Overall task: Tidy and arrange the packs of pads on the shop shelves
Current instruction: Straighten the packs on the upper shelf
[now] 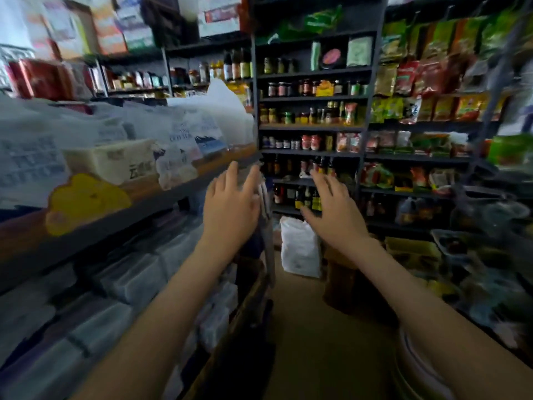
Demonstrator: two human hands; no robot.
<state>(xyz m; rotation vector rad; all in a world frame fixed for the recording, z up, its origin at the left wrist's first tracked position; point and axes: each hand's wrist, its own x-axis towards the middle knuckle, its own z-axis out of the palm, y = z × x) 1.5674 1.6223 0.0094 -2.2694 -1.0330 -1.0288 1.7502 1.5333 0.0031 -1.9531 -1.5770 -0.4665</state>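
Bare forearms (161,313) stretched down the aisle. Left hand (230,203) and right hand (331,210) were spread with straight fingers, holding nothing. Blurred packs of pads (127,281) lay stacked beneath the grey shelf board (95,235) at left.

Two hands are in view, one left hand (230,203) and one right hand (331,210). One white sack (300,249) stands on the floor (317,342). One yellow tag (83,203) hangs on the left shelf edge (161,194), one cream pack (115,160) above it. The clear-wrapped packs (129,281) and the bottles (313,197) are too blurred to count
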